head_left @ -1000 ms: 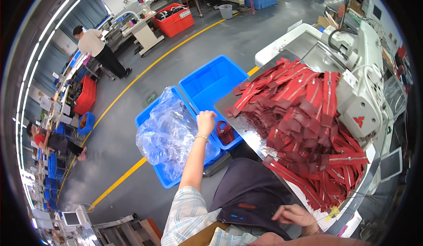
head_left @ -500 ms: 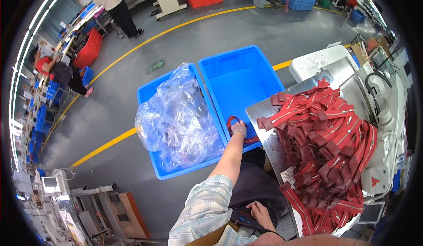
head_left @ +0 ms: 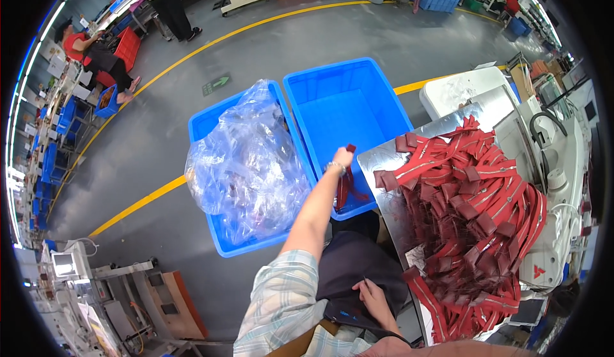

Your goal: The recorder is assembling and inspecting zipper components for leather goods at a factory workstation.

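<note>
My left hand (head_left: 342,159) is closed round a dark red zipper strip (head_left: 344,187) and holds it over the near end of an open blue bin (head_left: 390,101). One fabric end sticks up past my fingers and the rest hangs down into the bin. Low over my dark-covered lap, my right hand (head_left: 374,299) has its fingers drawn together; whether anything is between them I cannot make out. To the right, a large tangled heap of red zippers (head_left: 473,216) with fabric end tabs covers a metal worktop (head_left: 384,159).
A second blue bin (head_left: 220,245) on the left is filled by a clear plastic bag (head_left: 256,171). A white sewing machine (head_left: 547,248) stands at the right edge of the heap. Farther off, two people work at benches beyond a yellow floor line (head_left: 141,194).
My left hand has lifted from low in the blue bin, bringing the zipper up from its near end. The right hand stays in my lap. The view has shifted slightly.
</note>
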A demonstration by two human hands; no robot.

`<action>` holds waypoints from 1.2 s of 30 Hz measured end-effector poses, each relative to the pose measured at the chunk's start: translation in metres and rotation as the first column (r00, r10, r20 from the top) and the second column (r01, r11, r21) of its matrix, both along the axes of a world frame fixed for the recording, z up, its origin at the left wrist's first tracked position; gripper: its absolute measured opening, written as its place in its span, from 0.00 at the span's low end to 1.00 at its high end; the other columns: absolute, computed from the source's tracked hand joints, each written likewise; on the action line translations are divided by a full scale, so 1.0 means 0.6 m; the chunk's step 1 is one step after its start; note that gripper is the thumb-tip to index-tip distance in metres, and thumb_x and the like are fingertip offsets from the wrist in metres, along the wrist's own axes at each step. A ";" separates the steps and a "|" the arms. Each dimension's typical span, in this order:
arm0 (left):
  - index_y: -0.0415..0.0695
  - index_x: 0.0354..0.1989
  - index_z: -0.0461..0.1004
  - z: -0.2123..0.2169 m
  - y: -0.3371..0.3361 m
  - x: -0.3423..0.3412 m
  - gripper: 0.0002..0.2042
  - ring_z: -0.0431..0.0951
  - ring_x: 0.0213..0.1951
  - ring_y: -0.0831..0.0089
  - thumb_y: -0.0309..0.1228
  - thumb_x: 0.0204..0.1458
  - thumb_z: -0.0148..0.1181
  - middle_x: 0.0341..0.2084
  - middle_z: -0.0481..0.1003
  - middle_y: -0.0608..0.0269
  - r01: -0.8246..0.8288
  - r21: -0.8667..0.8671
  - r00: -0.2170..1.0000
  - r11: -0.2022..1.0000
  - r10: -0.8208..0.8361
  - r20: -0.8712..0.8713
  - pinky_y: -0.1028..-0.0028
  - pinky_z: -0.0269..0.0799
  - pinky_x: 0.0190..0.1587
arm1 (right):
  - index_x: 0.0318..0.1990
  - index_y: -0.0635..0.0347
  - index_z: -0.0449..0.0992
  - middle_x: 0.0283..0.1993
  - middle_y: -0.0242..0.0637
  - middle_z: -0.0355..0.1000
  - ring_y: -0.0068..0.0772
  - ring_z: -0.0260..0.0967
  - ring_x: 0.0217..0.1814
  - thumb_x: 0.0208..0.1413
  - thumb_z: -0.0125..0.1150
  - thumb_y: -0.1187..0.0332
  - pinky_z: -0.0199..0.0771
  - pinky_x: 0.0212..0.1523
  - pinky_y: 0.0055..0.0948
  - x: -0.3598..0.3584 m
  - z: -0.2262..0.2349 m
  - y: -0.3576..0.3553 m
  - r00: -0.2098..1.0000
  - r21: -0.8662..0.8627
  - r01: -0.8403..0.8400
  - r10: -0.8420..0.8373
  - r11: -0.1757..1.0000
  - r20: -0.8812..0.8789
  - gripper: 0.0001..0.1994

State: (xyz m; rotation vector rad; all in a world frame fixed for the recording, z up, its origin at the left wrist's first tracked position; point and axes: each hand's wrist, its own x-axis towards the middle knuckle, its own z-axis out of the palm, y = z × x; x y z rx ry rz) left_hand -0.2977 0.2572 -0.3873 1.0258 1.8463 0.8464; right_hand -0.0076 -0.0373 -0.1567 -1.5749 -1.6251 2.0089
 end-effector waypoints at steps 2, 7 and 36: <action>0.37 0.29 0.73 0.068 0.012 0.010 0.14 0.71 0.20 0.68 0.37 0.43 0.55 0.16 0.71 0.57 -0.026 0.111 0.968 0.994 -0.003 0.250 0.70 0.66 0.23 | 0.34 0.63 0.71 0.17 0.28 0.58 0.17 0.55 0.20 0.59 0.44 0.64 0.55 0.23 0.20 0.003 0.002 0.008 1.000 0.014 0.006 -0.006 1.000 -0.001 0.13; 0.41 0.27 0.72 0.283 -0.083 0.015 0.12 0.63 0.13 0.84 0.39 0.49 0.54 0.11 0.63 0.71 0.079 0.102 0.898 0.992 -0.116 0.424 0.81 0.59 0.17 | 0.33 0.63 0.71 0.17 0.28 0.59 0.17 0.55 0.21 0.59 0.44 0.64 0.56 0.24 0.19 0.004 -0.009 0.010 0.998 0.054 0.001 0.002 0.999 -0.055 0.13; 0.40 0.48 0.65 0.709 -0.399 0.244 0.19 0.68 0.27 0.85 0.23 0.46 0.59 0.34 0.71 0.65 0.708 0.422 0.413 0.567 -0.816 0.405 0.85 0.68 0.21 | 0.52 0.70 0.64 0.57 0.44 0.59 0.09 0.50 0.17 0.58 0.44 0.68 0.52 0.20 0.14 0.097 0.128 -0.077 0.554 0.149 0.555 -0.230 0.819 -0.800 0.17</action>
